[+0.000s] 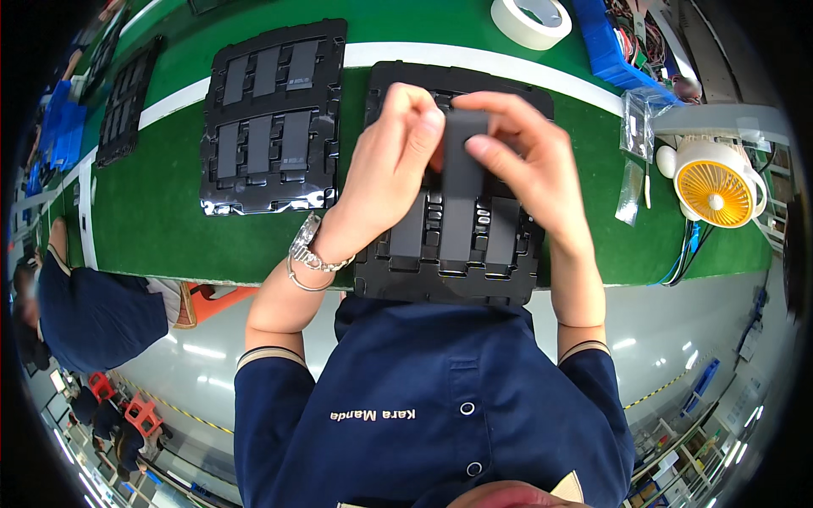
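A dark grey flat rectangular block [464,161] is held tilted up over a black moulded plastic tray [415,284] in front of me. My left hand [396,152] is closed at its left edge, thumb and forefinger pinched near the upper corner; the other fingertips are partly hidden behind it. My right hand [533,157] curls round the right side, its thumb on the face and its forefinger by the top end. In the tray's near row lie several similar grey blocks [502,237]. My hands cover much of the far row.
Left on the green table [593,241] is a second black tray [212,182] of grey blocks; another tray [127,102] lies farther left. A tape roll [532,24], a blue bin [605,42], clear plastic bags [631,182] and a yellow-and-white fan [716,193] are at right. A co-worker [97,317] sits at left.
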A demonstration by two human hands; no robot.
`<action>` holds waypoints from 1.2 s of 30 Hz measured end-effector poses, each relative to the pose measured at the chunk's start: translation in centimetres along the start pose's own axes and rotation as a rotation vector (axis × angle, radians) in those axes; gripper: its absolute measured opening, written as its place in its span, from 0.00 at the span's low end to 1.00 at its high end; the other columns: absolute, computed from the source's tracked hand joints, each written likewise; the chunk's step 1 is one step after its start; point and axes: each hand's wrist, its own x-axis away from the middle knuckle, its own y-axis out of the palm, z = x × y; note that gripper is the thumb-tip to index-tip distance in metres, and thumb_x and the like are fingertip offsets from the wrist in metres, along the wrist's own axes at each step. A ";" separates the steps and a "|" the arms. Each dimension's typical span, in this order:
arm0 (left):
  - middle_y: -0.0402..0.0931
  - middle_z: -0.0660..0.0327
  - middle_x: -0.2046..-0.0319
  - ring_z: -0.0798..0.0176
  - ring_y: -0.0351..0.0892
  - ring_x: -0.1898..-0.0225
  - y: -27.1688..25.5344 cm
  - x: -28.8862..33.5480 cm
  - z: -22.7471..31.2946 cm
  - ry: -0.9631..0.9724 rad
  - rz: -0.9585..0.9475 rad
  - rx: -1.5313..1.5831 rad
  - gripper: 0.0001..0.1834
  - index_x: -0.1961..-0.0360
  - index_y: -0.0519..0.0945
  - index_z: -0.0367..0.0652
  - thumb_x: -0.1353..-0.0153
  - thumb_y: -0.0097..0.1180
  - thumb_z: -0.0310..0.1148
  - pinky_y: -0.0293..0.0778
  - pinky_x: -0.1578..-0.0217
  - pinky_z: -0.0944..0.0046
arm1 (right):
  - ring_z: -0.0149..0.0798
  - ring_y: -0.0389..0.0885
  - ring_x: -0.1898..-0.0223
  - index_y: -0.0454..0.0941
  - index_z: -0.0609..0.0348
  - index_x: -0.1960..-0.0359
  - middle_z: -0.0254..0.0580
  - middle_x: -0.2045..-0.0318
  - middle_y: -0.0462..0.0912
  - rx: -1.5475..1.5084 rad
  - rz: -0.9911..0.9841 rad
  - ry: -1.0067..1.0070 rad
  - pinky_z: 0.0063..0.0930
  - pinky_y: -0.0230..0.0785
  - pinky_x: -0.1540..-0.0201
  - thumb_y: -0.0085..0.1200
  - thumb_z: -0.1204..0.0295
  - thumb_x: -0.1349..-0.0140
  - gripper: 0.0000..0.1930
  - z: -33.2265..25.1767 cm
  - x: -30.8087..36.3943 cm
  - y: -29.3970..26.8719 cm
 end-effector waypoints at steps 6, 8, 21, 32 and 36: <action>0.77 0.59 0.62 0.70 0.76 0.65 -1.1 -0.8 0.3 0.005 0.089 0.163 0.22 0.47 0.68 0.40 0.24 0.31 0.47 0.69 0.69 0.72 | 0.40 0.81 0.63 0.79 0.59 0.62 0.40 0.65 0.83 0.794 0.292 -0.350 0.30 0.72 0.57 0.60 0.81 0.47 0.11 2.0 1.2 -4.3; 0.77 0.60 0.62 0.70 0.76 0.65 -1.0 -0.8 0.4 0.004 0.103 0.171 0.22 0.46 0.68 0.40 0.24 0.31 0.46 0.69 0.69 0.72 | 0.43 0.80 0.55 0.77 0.58 0.64 0.38 0.60 0.83 0.901 0.199 -0.375 0.37 0.70 0.47 0.59 0.83 0.52 0.13 2.4 2.5 -4.5; 0.76 0.60 0.61 0.71 0.75 0.65 -0.8 -0.6 0.3 -0.023 0.075 0.206 0.22 0.45 0.68 0.39 0.24 0.31 0.45 0.69 0.68 0.72 | 0.48 0.70 0.41 0.75 0.57 0.55 0.42 0.50 0.76 0.873 -0.194 -0.410 0.51 0.60 0.37 0.70 0.63 0.59 0.28 -1.6 4.5 1.7; 0.73 0.62 0.70 0.72 0.73 0.71 -1.2 -0.7 1.0 -0.033 0.077 0.313 0.21 0.52 0.71 0.38 0.24 0.33 0.45 0.65 0.73 0.73 | 0.43 0.79 0.62 0.76 0.64 0.70 0.43 0.73 0.79 1.037 -0.249 -0.820 0.45 0.65 0.39 0.54 0.71 0.52 0.09 -0.6 4.0 6.2; 0.67 0.66 0.78 0.73 0.66 0.77 -1.1 -0.5 1.1 -0.032 0.084 0.339 0.20 0.61 0.70 0.39 0.24 0.32 0.44 0.60 0.77 0.73 | 0.39 0.75 0.71 0.73 0.58 0.76 0.36 0.82 0.69 0.908 -0.088 -0.826 0.42 0.72 0.48 0.54 0.73 0.60 0.07 -0.5 0.9 3.7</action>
